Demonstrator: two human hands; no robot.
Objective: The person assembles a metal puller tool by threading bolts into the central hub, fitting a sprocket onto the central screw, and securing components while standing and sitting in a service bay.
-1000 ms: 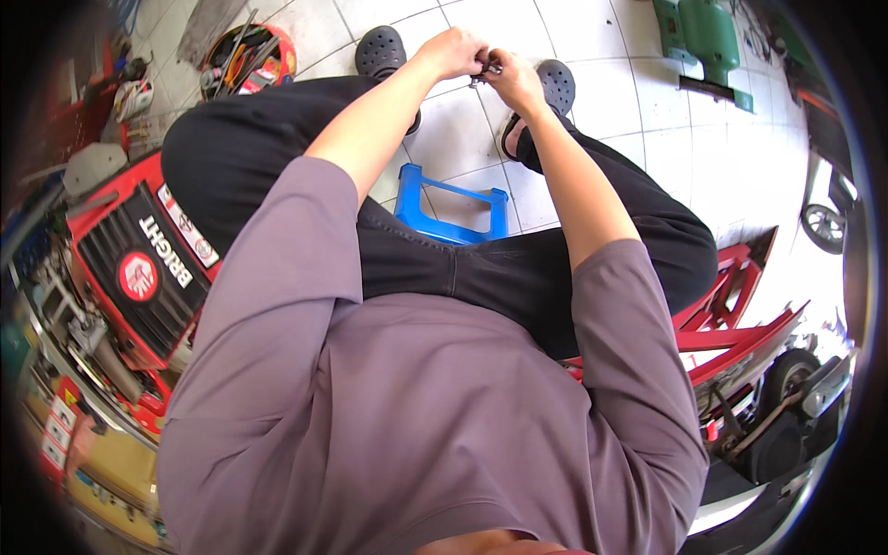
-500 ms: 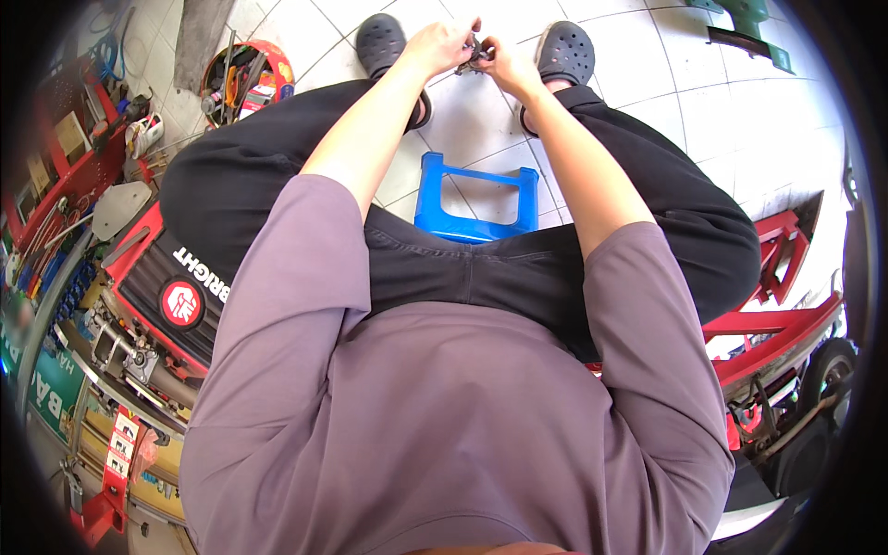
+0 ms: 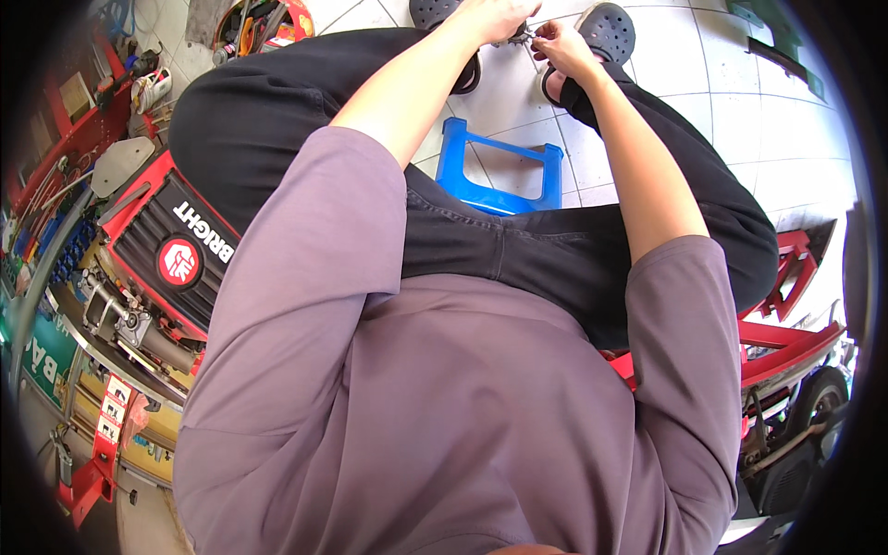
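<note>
From my end I see a red tub (image 3: 302, 18) at upper left holding assorted tools (image 3: 250, 25), one of them orange. The small metal part (image 3: 527, 34) sits between both hands: the right hand (image 3: 564, 48) pinches it by the fingertips; the left hand (image 3: 493, 18) partly covers it, its closure I cannot tell.

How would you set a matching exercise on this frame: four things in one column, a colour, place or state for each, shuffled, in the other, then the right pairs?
Column one
1. Small metal part
2. Plastic stool
3. Perforated right clog
4. Round tub

Column two
A. Dark grey, worn on a foot
B. Red-rimmed, near the picture's top left
C. At the fingers, between the left hand and the right hand
D. Blue

Right pairs: 1-C, 2-D, 3-A, 4-B.
</note>
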